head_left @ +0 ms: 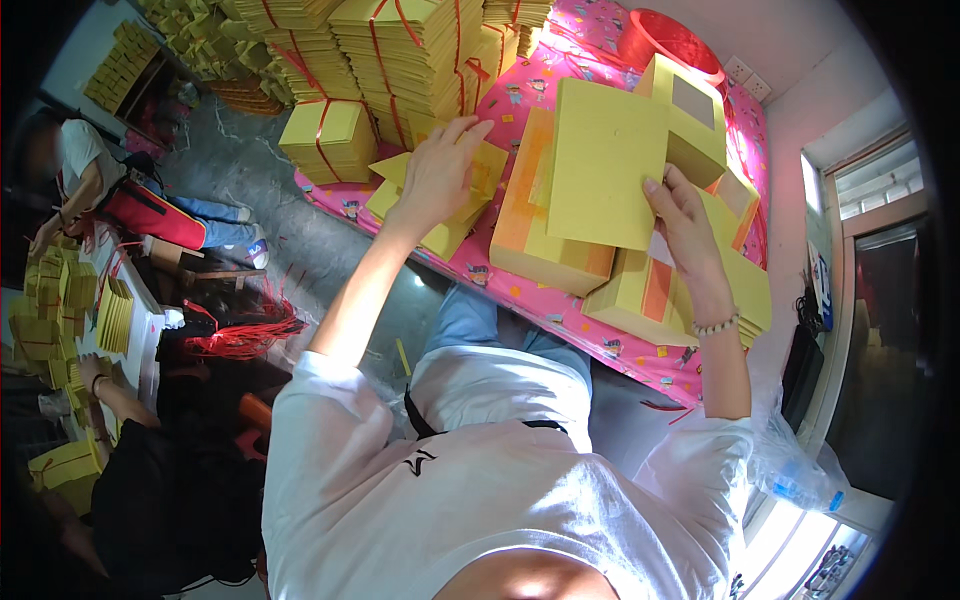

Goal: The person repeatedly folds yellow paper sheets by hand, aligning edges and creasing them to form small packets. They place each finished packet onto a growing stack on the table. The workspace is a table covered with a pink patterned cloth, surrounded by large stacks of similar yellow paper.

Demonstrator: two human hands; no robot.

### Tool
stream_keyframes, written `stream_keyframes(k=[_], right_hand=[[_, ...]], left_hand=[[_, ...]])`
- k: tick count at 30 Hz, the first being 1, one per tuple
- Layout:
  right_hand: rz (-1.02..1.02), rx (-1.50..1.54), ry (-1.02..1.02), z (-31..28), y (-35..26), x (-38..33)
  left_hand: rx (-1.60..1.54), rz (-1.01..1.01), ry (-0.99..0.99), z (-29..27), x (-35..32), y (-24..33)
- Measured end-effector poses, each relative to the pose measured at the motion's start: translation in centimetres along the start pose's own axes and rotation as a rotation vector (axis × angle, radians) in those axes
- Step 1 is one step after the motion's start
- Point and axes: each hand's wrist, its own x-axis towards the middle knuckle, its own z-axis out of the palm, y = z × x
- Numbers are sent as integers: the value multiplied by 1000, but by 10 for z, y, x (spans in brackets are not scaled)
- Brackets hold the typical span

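Observation:
My right hand [688,232] grips the lower right corner of a flat wad of yellow paper sheets [600,165], thumb on its face, holding it tilted above thick yellow stacks with orange edges [545,245]. My left hand [440,172] lies with its fingers spread on a loose pile of yellow sheets [485,170], beside tall bundles tied with red string [400,60]. Everything rests on a table under a pink patterned cloth [560,310]. A bead bracelet [716,325] circles my right wrist.
A red basin [672,42] stands at the table's far end. Another tied yellow bundle [328,140] sits at the table's left corner. At the left, two other people [95,175] work at a white table [140,330] stacked with yellow paper. Red string [245,335] lies on the floor.

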Motion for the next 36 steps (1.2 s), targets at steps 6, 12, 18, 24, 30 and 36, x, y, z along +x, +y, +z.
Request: stream_keyframes(k=[6,12,18,24,30,36], right_hand=[[-7,-291,-127,-1,-11,40],[-5,-398,-354,37,-9,85],[22,-583,-617,103,11,123],[110,-779,-833,162,38,156],[-41,-908,-788,184,102,182],[-63,-1069,-761,193,101,177]], left_hand=[[94,-58,-27,7,-40,-16],[58,-174,135,1,-95,-7],[-12,-317,166,15,-135,1],[-66,-397,146,34,-156,2],[-117,-358,175,39,-162,4],[-128,-363,197,40,-166,3]])
